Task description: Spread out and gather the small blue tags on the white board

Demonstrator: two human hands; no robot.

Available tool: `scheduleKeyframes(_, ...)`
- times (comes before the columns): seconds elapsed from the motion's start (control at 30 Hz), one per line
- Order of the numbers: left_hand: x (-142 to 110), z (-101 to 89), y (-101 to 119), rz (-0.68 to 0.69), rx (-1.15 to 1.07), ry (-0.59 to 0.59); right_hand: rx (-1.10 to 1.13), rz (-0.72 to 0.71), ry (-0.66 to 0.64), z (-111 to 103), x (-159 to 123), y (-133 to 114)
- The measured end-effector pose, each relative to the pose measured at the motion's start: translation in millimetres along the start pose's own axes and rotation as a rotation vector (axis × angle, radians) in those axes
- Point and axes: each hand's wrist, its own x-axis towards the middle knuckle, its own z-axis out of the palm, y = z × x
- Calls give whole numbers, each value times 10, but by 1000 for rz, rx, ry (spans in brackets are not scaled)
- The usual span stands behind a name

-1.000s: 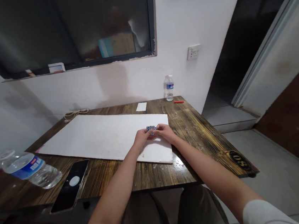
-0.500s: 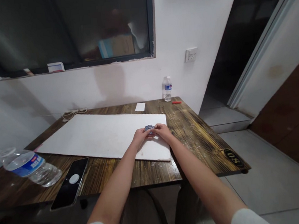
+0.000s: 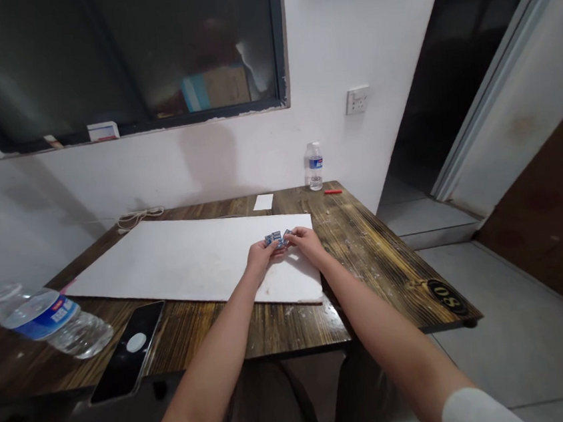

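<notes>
Both hands meet over the right part of a large white sheet point(image 3: 180, 258) lying on a dark wooden table point(image 3: 367, 256). My left hand point(image 3: 260, 256) pinches a small stack of blue-backed cards point(image 3: 274, 238). My right hand point(image 3: 305, 243) pinches the cards from the right side, and a second small blue piece shows at its fingertips. The cards are fanned slightly apart between the two hands.
A water bottle point(image 3: 54, 319) lies at the near left, with a black phone point(image 3: 125, 351) beside it. A small bottle point(image 3: 314, 166), a red pen point(image 3: 332, 192) and a white slip point(image 3: 263, 202) sit at the back. A coiled cable point(image 3: 136, 217) lies far left; an open doorway is right.
The cards, earlier held as one compact block between both hands, now show spread into separate pieces. The view has shifted slightly; the hands stay over the same spot.
</notes>
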Motion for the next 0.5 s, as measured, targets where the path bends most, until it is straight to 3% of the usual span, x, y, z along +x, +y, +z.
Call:
scheduleKeyframes(0.27,13,-2,16,32,-10,99,-44,-64,-40,-26,50,-29)
scheduleKeyframes(0.5,16,-38,19,88,62,205,-345,-83,-15,-137,22,-81)
